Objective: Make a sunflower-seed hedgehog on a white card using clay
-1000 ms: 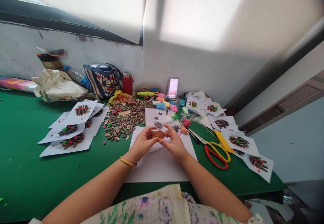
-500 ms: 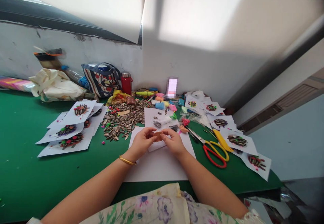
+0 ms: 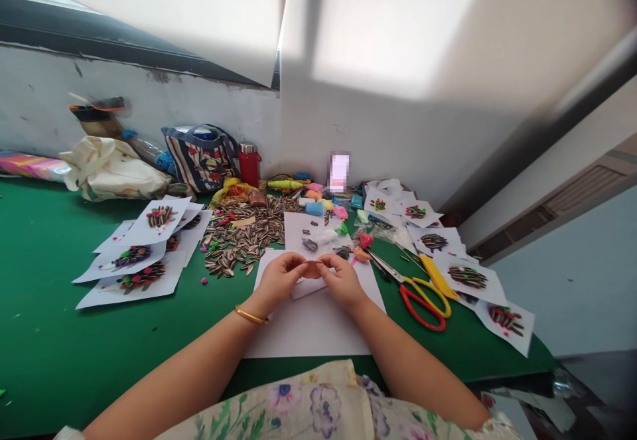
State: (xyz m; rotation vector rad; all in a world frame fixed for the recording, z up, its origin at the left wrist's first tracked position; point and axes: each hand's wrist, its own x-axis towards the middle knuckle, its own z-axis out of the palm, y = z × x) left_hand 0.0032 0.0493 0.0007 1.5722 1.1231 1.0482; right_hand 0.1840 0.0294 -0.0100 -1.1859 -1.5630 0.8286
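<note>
A flattened piece of brown modelling clay [image 3: 312, 269] is pinched between my two hands above white paper [image 3: 318, 334]. My left hand [image 3: 281, 281], with a gold bangle at its wrist, grips the clay's left edge between thumb and fingers. On the opposite edge, my right hand [image 3: 343, 282] holds it the same way. Just beyond the fingers lie grey clay in plastic [image 3: 311, 244], a dark grey lump [image 3: 343, 252] and an orange-brown lump [image 3: 360, 254]. To the left spreads a heap of striped sunflower seeds [image 3: 249, 237].
Scissors [image 3: 421, 304] with red and yellow handles lie right of the paper. Cards with seed-and-clay figures sit at left [image 3: 144, 277] and right [image 3: 468, 276]. Along the wall stand a red bottle [image 3: 249, 164], a striped bag [image 3: 202, 158] and a cream bag [image 3: 114, 171].
The brown clay is tilted slightly differently between my fingers, showing a bit more of its flat face. Both hands stay in nearly the same place.
</note>
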